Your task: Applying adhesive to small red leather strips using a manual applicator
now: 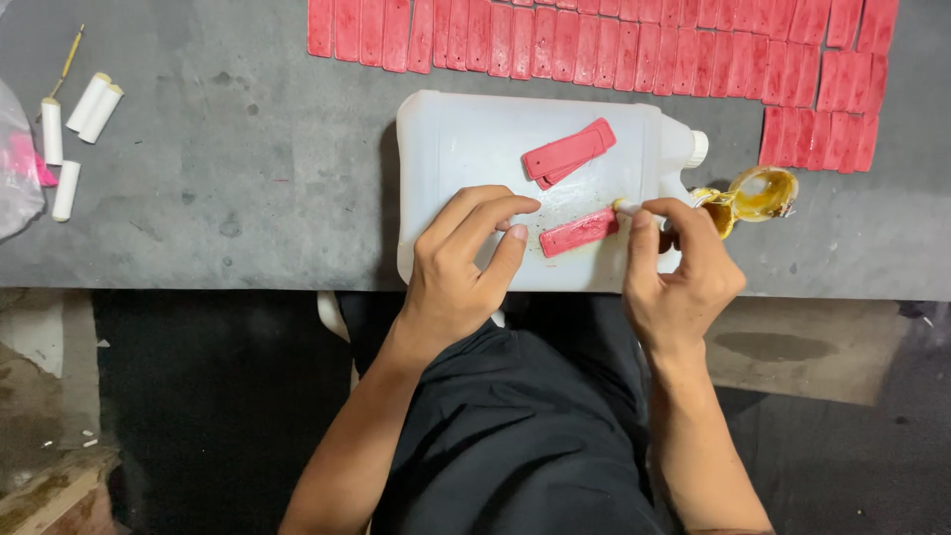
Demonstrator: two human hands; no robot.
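Down on the grey table (pixel 238 168), which fills the far half of the view, and along its far edge runs a long row of red strips (pixel 594 40), packed side by side, with a shorter block of them dropping down at the far right. Near the middle of the table lies a white plastic jug (pixel 466 139), flat on its side, cap pointing right, serving as a work surface. On the jug's far part sit 2 red strips (pixel 570 152), stacked and slightly fanned. Just near of them lies 1 red strip (pixel 578 232), tilted, its right end a little farther away than its left.

The left hand (pixel 461 272) comes in from the near side, fingers curled and spread over the jug; its forefinger and thumb tips press at the left end of that single strip, pinning it rather than gripping it. The right hand (pixel 679 272) is pinched narrow around a thin white stick (pixel 626 207), whose tip meets the right end of the strip. Yellowish smears show on the jug around it.

Just right of the jug's cap stands a small open pot (pixel 758 193) of amber glue, its rim smeared. Far left on the table lie 4 white tubes (pixel 79 114) and a thin yellow tool (pixel 67 61), with a clear bag (pixel 15 163) at the left edge.
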